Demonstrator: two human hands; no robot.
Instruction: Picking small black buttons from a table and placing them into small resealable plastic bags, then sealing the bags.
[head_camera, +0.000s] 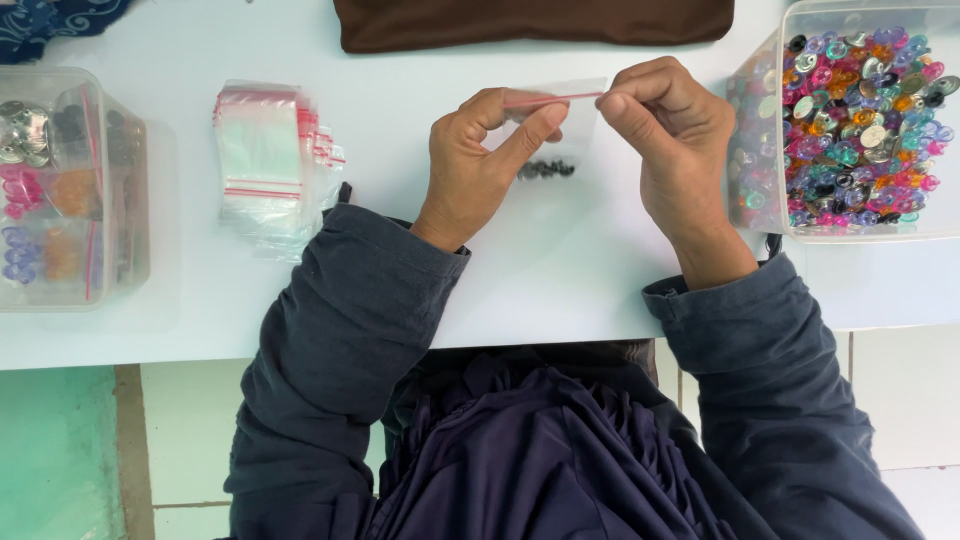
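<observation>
Both hands, left hand (480, 165) and right hand (665, 140), pinch the red zip strip of a small clear bag (560, 130) holding dark beads (545, 169); its seal looks nearly pressed closed, with empty bags (265, 160) left stacked on the counter (560, 270).

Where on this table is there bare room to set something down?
Bare white table lies below the small bag, between the sleeves; a narrower patch lies between the bag stack and left hand. The bead box and sorted box crowd both ends.
</observation>
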